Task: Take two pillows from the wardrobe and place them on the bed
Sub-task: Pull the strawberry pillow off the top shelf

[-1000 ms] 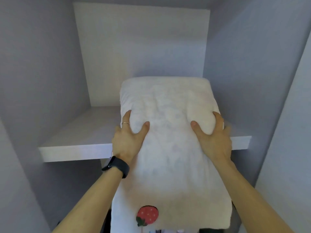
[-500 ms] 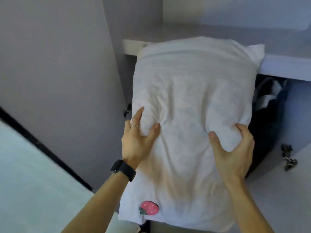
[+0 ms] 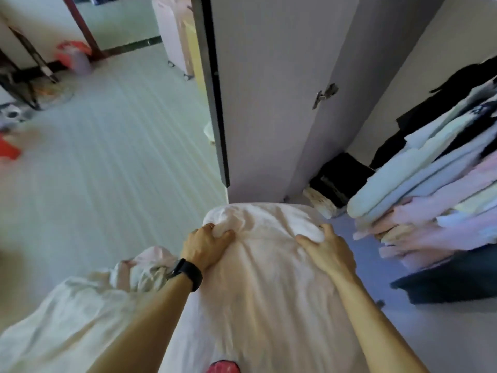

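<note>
A pale floor point(image 3: 107, 157) is taking up the left half of the view, blurred into streaks. Beside it, a grey-lilac wardrobe door point(image 3: 263, 90) is standing open, its dark edge facing the room.

A large white pillow point(image 3: 263, 286) is being held out lengthwise in front of the person, clear of the floor and just outside the open wardrobe. Its far end is lying below the foot of the door in the picture. The case is being shown as soft, plain and creased, with folds fanning out from the two grips. The far corners are rounded and puffed up, and a warm, faintly peach tint is showing along its middle.

A row of hanging clothes point(image 3: 430, 189), pastel with dark pieces among them, is filling the wardrobe at the right. Crumpled white fabric point(image 3: 67, 319) is lying at the lower left, under the left forearm.

The pillow's left side is being clenched by the left hand point(image 3: 205, 244), fingers dug into a bunched fold. The right side is being grasped by the right hand point(image 3: 326, 251), thumb on top and fingers wrapped over the edge.

A black box point(image 3: 338, 179) is sitting low in the wardrobe. A black watch point(image 3: 189, 273) is being worn on the left wrist. A metal hinge point(image 3: 325, 94) is fixed to the door. A pink strawberry patch point(image 3: 223, 367) is showing at the pillow's near edge. A thin ring point(image 3: 210, 225) is being worn on the left hand.
</note>
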A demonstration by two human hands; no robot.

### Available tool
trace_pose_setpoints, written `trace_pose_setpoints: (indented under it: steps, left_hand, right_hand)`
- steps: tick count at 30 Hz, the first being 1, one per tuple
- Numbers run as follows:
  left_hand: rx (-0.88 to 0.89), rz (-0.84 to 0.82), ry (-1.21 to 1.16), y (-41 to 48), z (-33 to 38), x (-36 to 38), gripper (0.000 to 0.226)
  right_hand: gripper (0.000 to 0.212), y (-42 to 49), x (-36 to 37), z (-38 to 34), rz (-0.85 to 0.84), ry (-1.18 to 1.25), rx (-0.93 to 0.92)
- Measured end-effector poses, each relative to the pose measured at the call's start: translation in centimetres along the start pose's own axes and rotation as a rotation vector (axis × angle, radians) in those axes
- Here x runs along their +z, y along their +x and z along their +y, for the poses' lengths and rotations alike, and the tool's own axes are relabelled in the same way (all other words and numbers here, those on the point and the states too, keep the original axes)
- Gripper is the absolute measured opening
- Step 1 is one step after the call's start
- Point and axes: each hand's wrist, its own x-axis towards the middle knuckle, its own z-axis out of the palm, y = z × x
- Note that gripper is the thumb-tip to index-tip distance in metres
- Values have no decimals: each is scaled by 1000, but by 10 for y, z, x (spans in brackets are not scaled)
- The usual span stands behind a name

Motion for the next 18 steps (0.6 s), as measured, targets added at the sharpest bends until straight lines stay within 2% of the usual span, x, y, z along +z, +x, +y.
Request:
trace_pose_setpoints:
  steps: [10, 18]
  left_hand:
    - [-391, 276, -158, -47, -129, -43, 69]
    - [-563, 346, -367, -26, -175, -74, 79]
  right_hand:
    - [65, -4, 107, -114, -211, -213, -346]
    - [70, 9, 149, -209, -294, -305, -527]
